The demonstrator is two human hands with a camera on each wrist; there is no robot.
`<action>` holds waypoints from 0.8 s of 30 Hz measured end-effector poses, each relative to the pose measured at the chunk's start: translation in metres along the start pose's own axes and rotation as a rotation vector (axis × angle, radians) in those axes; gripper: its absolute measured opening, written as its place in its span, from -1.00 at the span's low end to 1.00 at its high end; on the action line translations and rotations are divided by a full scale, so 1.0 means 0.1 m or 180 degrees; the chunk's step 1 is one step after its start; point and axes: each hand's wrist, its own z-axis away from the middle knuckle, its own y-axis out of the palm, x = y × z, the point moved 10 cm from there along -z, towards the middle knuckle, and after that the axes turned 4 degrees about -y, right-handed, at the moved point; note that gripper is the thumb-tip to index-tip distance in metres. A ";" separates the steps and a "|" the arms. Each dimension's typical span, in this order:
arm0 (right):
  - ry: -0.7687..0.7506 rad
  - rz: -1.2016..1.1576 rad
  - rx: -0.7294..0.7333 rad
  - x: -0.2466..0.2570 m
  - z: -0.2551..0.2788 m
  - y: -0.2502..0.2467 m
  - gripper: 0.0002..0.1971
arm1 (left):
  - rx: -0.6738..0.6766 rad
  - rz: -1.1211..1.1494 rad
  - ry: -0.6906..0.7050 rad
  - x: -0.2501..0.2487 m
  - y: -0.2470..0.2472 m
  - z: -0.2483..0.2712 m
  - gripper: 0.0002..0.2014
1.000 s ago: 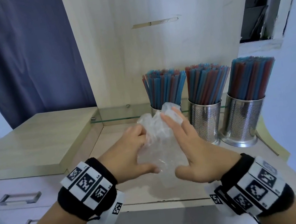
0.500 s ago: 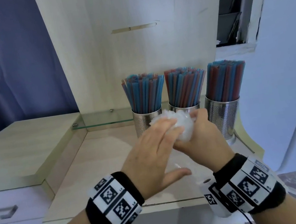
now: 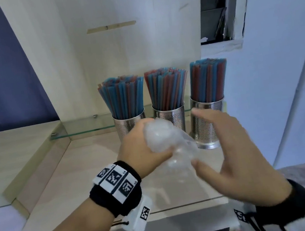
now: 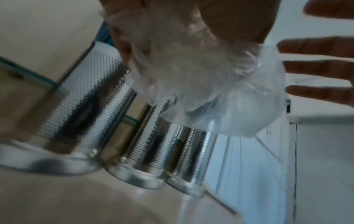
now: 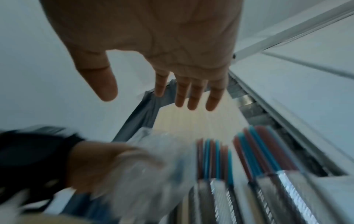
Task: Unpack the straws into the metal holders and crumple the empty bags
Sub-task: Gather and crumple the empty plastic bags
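Observation:
A clear, crumpled plastic bag [image 3: 163, 139] [image 4: 201, 72] is bunched in my left hand [image 3: 142, 146], whose fingers curl round its upper part while the loose end hangs below. My right hand [image 3: 229, 143] [image 5: 162, 60] is just to the right of the bag, fingers spread and straight, holding nothing. Behind the hands stand three perforated metal holders: the left holder [image 3: 127, 125], the middle holder [image 3: 171, 116] and the right holder [image 3: 206, 127], each packed with upright red and blue straws [image 3: 165, 87].
The holders stand on a light wooden desk [image 3: 62, 180] against a tall wooden back panel [image 3: 110, 52]. A glass shelf [image 3: 82, 127] runs behind them. A raised wooden top [image 3: 8, 152] with drawers lies left; a white wall [image 3: 280, 76] is right.
My right hand has let go of the bag and pulled away to the right, fingers spread. The left hand now holds the bunched bag alone, its tail hanging loose.

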 end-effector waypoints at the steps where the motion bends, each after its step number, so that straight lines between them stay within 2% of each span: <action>1: -0.0273 0.0090 0.0024 0.09 0.05 0.05 -0.16 | -0.0087 0.0219 -0.0255 0.06 0.00 -0.02 -0.24; 3: -0.0604 0.0337 0.0266 0.16 0.15 0.33 -0.05 | 0.0011 0.0717 -0.0505 0.03 0.11 -0.04 -0.14; 5: -0.0552 0.0546 0.0380 0.06 0.19 0.54 0.15 | 0.0327 0.1382 -0.0478 -0.14 0.30 0.02 -0.05; 7: -0.0456 0.0336 0.0284 -0.07 0.16 0.54 0.26 | 0.0699 0.1930 -0.0333 -0.35 0.46 0.16 -0.06; 10: -0.0606 -0.0435 0.0052 -0.09 0.07 0.34 0.19 | 0.1249 0.2957 0.0028 -0.66 0.62 0.39 -0.13; 12: -0.0650 -0.0860 -0.0138 -0.09 0.09 0.23 0.12 | 0.1613 0.3664 -0.0140 -0.78 0.74 0.50 -0.06; 14: -0.0510 -0.1150 -0.0351 -0.19 0.19 0.17 0.04 | 0.1683 0.3763 -0.0424 -0.76 0.92 0.53 -0.01; 16: -0.0248 -0.1344 -0.0492 -0.37 0.34 0.11 -0.05 | 0.1651 0.3264 -0.0576 -0.79 1.08 0.55 -0.06; 17: -0.0118 -0.1376 -0.0562 -0.47 0.44 0.05 -0.11 | 0.1630 0.2654 -0.0585 -0.79 1.15 0.55 0.02; 18: 0.0026 -0.1332 -0.0646 -0.58 0.54 -0.04 -0.17 | 0.1644 0.1881 -0.0412 -0.84 1.22 0.56 0.17; 19: 0.0187 -0.1232 -0.0735 -0.69 0.65 -0.15 -0.22 | 0.1704 0.1056 -0.0052 -0.91 1.28 0.58 0.28; 21: 0.0515 -0.0973 -0.0840 -0.91 0.91 -0.40 -0.27 | 0.1690 0.0242 0.0762 -1.12 1.38 0.67 0.20; 24: 0.0969 -0.0463 -0.0555 -1.16 1.49 -0.65 -0.31 | 0.2183 -0.0434 0.0957 -1.14 1.85 0.87 0.02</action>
